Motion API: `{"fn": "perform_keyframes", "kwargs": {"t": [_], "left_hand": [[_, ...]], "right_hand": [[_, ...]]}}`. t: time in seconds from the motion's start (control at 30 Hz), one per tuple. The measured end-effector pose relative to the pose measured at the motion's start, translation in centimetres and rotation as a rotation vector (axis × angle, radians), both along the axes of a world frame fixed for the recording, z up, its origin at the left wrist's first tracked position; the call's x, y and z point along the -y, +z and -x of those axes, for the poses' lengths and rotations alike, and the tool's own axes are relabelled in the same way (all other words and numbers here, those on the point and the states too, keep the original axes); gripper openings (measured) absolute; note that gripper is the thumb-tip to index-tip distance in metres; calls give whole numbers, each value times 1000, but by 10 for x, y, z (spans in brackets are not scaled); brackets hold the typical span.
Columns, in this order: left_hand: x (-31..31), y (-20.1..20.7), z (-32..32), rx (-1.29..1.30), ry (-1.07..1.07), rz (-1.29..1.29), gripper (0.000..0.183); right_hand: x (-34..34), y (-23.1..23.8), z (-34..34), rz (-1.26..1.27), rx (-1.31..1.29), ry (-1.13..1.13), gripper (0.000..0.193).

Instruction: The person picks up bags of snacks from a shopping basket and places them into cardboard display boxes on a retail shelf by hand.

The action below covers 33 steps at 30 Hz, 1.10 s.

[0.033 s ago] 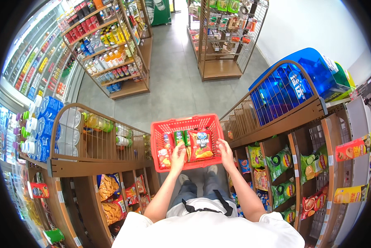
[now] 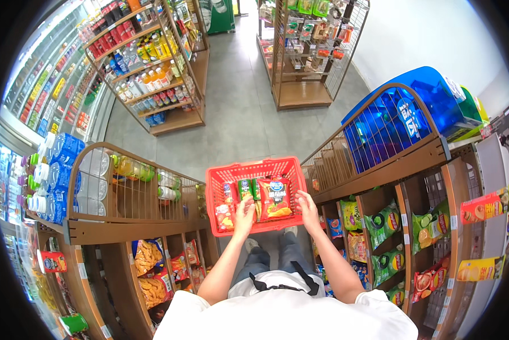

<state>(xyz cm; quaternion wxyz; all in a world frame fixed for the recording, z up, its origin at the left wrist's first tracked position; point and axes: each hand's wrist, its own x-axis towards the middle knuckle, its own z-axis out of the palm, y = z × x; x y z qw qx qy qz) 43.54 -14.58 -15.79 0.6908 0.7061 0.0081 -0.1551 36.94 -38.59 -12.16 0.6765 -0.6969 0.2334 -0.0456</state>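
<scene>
In front of me is a red plastic shopping basket [image 2: 256, 166], and what supports it is hidden. Inside are a large red chip bag [image 2: 275, 198], a smaller red snack pack [image 2: 226, 216] at the left and green packs [image 2: 246, 188] between them. My left hand [image 2: 244, 216] reaches over the near rim, its fingers stretched out above the packs. At the right near corner, my right hand [image 2: 308, 211] is held with fingers apart, close to the rim. Neither hand shows anything gripped; whether they touch the basket, I cannot tell.
Brown shelves of snack bags flank me, with green chip bags [image 2: 382, 222] on the right. Large water bottles [image 2: 62, 178] stand on the left unit, a blue bin [image 2: 373, 122] on the right. A drinks rack [image 2: 144, 65] and a hanging-goods rack [image 2: 305, 54] rise beyond the grey floor.
</scene>
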Motion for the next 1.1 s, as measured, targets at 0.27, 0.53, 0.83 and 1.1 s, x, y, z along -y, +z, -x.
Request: {"fn": "perform_keyframes", "kwargs": {"t": [0.27, 0.53, 0.83, 1.1], "left_hand": [[34, -74, -23, -87, 63, -69, 41], [51, -116, -16, -323, -31, -336, 58], [56, -123, -15, -417, -107, -170, 61], [52, -137, -17, -478, -85, -43, 61]], "right_hand": [[1, -63, -57, 0, -87, 122, 49], [1, -128, -58, 235, -592, 178, 78], [5, -138, -50, 74, -607, 134, 75], [3, -157, -49, 62, -564, 145, 64]]}}
